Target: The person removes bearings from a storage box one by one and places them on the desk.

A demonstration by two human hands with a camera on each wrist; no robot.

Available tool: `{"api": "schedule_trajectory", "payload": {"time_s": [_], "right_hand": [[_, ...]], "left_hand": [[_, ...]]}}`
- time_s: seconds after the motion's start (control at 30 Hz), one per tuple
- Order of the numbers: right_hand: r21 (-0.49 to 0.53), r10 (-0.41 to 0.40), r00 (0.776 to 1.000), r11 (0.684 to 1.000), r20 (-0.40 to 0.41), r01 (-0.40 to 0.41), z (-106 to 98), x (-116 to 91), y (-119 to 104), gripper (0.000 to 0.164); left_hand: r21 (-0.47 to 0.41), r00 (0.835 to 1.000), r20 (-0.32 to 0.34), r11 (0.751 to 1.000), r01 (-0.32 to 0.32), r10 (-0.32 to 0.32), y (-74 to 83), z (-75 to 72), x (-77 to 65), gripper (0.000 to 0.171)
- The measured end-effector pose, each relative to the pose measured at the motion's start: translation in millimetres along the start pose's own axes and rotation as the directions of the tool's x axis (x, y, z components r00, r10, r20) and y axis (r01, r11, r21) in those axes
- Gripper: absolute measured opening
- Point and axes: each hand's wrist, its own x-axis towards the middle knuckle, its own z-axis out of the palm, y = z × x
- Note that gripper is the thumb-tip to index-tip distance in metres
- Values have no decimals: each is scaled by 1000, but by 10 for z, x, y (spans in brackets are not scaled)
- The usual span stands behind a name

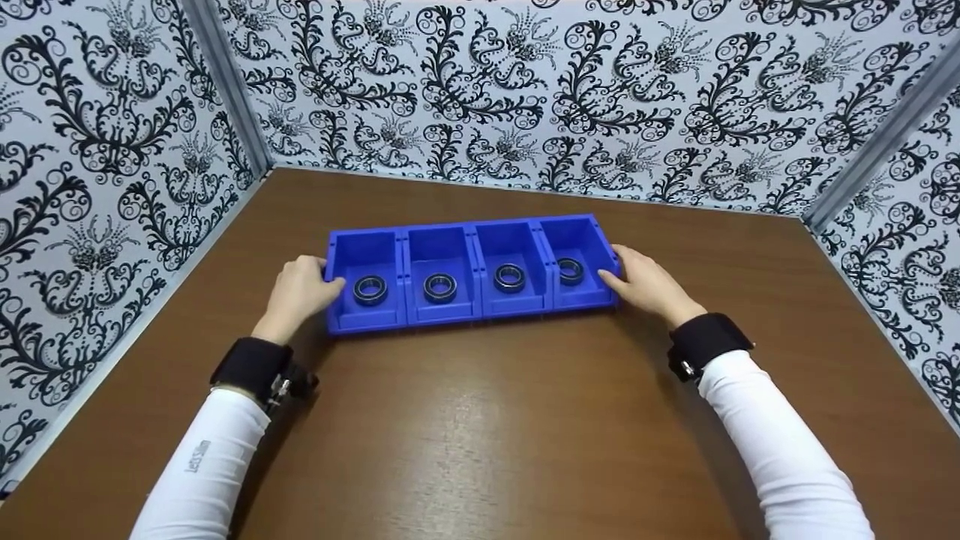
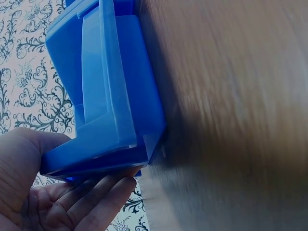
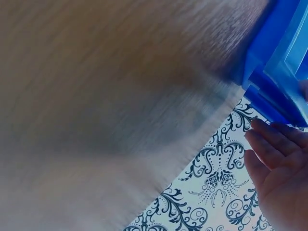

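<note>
While both hands grip its two ends, a blue bin row (image 1: 477, 285) spans the space between them, its four compartments side by side. In the compartment nearest the left hand lies a first ring-shaped bearing (image 1: 358, 291), just beyond the thumb tip. One compartment farther from that hand lies a second bearing (image 1: 428, 289), then a third bearing (image 1: 498, 279), and the fourth bearing (image 1: 580, 270) sits in the compartment beside the right hand, partly hidden by the divider. Whether the base between the hands touches the table cannot be told.

The left hand (image 1: 298, 289) is clamped on its end of the bin row, thumb over the rim and fingers (image 2: 101, 199) against the outer side. The right hand (image 1: 651, 283) is clamped likewise on the opposite end, its thumb over the rim and its fingers outside the end wall.

Behind the left hand come a black wrist strap (image 1: 251, 369) and a white sleeve (image 1: 199, 469) with grey lettering; behind the right hand come a matching strap (image 1: 709, 345) and a plain white sleeve (image 1: 787, 450). Below both hands spreads a brown wood-grain table (image 1: 465, 420). Past the hands, beyond the far table edge, rises a white wall (image 1: 525, 97) with black scrollwork.
</note>
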Motion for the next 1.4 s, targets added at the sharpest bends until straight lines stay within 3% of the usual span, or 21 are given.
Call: {"api": "schedule_trajectory", "payload": {"time_s": [0.2,0.63,0.93,1.17,1.4], "right_hand": [[14,-14,999,1000,-47,14,17,-16,5,48],[108,47,994,993,-95,-37,31,-86,30,42],[162,99,992,983,-72,-87,-21,-194,33,42],[173,131,990,978,-62,-118,-76,-281,43,40],[215,157,987,966,-40,-145,-99,-346,104,36]], "left_hand": [[4,1000,-17,1000,-11,12,6,32,13,19],[3,999,41,1000,-3,3,50,36,22,17],[-7,998,69,1000,3,-3,106,70,61,20],[-24,998,55,999,-38,39,139,133,120,32],[-37,997,72,999,-33,36,188,191,143,31]]}}
